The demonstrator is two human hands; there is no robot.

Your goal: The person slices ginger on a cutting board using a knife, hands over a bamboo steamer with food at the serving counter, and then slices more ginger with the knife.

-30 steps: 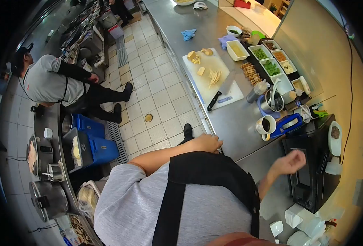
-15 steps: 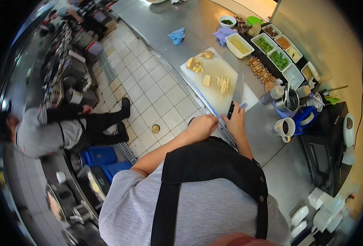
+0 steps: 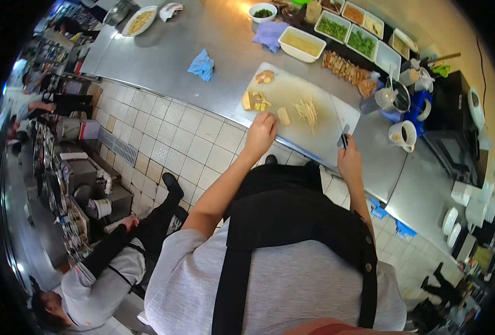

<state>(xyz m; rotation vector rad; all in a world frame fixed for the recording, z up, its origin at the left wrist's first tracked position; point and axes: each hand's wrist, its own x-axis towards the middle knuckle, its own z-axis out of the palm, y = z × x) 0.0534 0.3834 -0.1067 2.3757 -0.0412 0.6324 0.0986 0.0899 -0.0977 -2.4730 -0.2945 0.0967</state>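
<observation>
My right hand (image 3: 349,154) grips a kitchen knife by its black handle (image 3: 344,141). The short visible part of the knife's blade (image 3: 344,130) is seen over the right end of a white cutting board (image 3: 333,106). At the board's near edge is my left hand (image 3: 261,133), its fingers curled closed; whatever they may hold is hidden. Just to its right lies a flat pale-yellow slice (image 3: 283,116), which looks like ginger. A heap of thin pale strips (image 3: 307,113) rests mid-board. Cut yellow chunks (image 3: 255,101) and a brown-skinned knob of ginger (image 3: 265,76) sit at the left end.
Behind the board are a white tub of yellowish liquid (image 3: 302,44), browned skewered pieces (image 3: 342,68) and trays of chopped greens (image 3: 332,27). A blue cloth (image 3: 202,65) lies left. A mug (image 3: 402,135) stands right. A co-worker (image 3: 108,285) is at the lower left.
The view has shifted. My left hand has moved away from my right hand, leftward to beside the pale slice. The knife has turned, and less of its blade shows.
</observation>
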